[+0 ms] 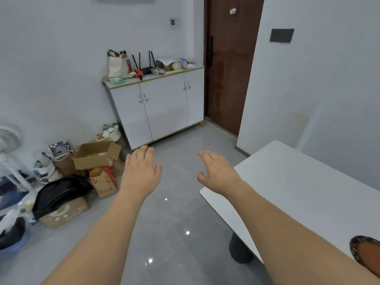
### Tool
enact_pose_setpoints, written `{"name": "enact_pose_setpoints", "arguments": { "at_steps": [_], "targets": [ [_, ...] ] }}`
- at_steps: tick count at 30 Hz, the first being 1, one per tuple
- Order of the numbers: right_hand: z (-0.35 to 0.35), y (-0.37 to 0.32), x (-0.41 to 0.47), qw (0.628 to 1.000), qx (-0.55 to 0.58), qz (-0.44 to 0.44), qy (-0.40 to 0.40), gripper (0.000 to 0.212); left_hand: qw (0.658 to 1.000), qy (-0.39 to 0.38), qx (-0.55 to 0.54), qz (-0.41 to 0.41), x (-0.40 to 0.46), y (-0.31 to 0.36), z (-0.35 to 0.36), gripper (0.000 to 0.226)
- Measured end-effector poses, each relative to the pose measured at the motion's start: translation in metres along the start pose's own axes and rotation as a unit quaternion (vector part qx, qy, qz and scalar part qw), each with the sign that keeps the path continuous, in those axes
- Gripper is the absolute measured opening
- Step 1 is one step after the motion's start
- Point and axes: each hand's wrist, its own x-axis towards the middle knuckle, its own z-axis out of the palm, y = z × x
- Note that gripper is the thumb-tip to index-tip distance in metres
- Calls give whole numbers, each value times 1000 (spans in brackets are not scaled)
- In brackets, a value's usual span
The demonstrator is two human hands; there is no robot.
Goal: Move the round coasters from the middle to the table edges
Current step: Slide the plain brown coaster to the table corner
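Both arms stretched forward, palms down, holding nothing. Left hand (141,171) over the floor, fingers straight and close together, thumb out to the side. Right hand (216,171) just past the near corner of the table, fingers straight, slightly fanned, thumb dropped below the palm; its forearm crosses above the table edge. One round coaster (368,257), brown with a dark patterned rim, lies on the table at the lower right, cut off by the frame edge, partly behind the right forearm. White table (308,192) with rounded corners on a dark ribbed pedestal leg (239,253), set against the right wall. Nothing between the hands and the table. Floor (174,223) is glossy grey tile with light spots reflected. Left side clutter on the floor: open cardboard box (96,154), orange paper bag (103,183), black bag (61,192) on another box, white fan (9,145) at the far left. White cabinet (162,105) with gold trim stands against the back wall, topped with a tote bag (117,66), a router (147,68) and small items. Brown door (230,58) right of the cabinet, dark plate (281,35) on the right wall.
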Motion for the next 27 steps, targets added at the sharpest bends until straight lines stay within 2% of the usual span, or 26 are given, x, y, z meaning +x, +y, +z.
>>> {"name": "enact_pose_setpoints", "arguments": {
  "at_steps": [6, 12, 17, 21, 27],
  "targets": [
    [-6, 32, 1, 994, -16, 107, 27, 60, 994, -43, -19, 99, 62, 26, 30, 52],
    [-26, 71, -58, 972, -63, 221, 54, 61, 965, -55, -55, 251, 91, 119, 49, 52],
    [-42, 103, -142, 940, -66, 323, 89, 60, 920, -62, -78, 378, 64, 218, 60, 54],
    [-51, 134, -225, 894, -58, 428, 119, 60, 878, -56, -72, 470, 23, 301, 62, 57],
    [-25, 158, -301, 829, 7, 530, 178, 56, 806, -77, -21, 587, -32, 369, 94, 54]
  ]
}}
